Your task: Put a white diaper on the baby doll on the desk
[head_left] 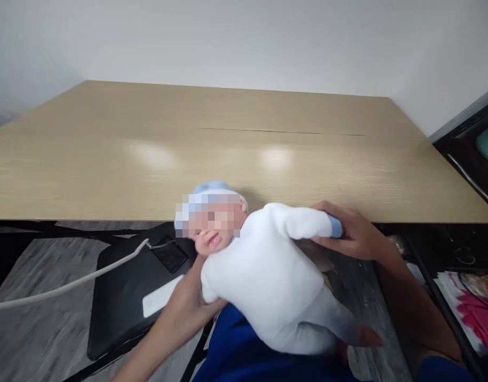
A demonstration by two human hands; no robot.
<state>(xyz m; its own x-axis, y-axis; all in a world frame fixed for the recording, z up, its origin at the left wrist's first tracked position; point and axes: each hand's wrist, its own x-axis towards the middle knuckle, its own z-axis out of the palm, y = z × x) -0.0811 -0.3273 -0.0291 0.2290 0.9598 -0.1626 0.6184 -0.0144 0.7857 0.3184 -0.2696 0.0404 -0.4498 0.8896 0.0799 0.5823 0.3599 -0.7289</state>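
A baby doll [267, 270] in a white long-sleeved top, light blue cuff and light blue cap lies tilted across my lap, its head to the left near the table edge. My left hand [202, 292] is under the doll's shoulder and back; its fingers are mostly hidden behind the body. My right hand [351, 231] is closed round the end of the doll's sleeve [307, 223], at the blue cuff. The doll's legs and bare feet hang to the lower right.
A light wooden table [236, 154] stretches ahead, against a pale wall. Lower left, a black chair seat [116, 297] carries a white flat object [162, 297] and a small black box; a white cable [80, 278] crosses it. To the right is a dark shelf with red cloth [478, 318].
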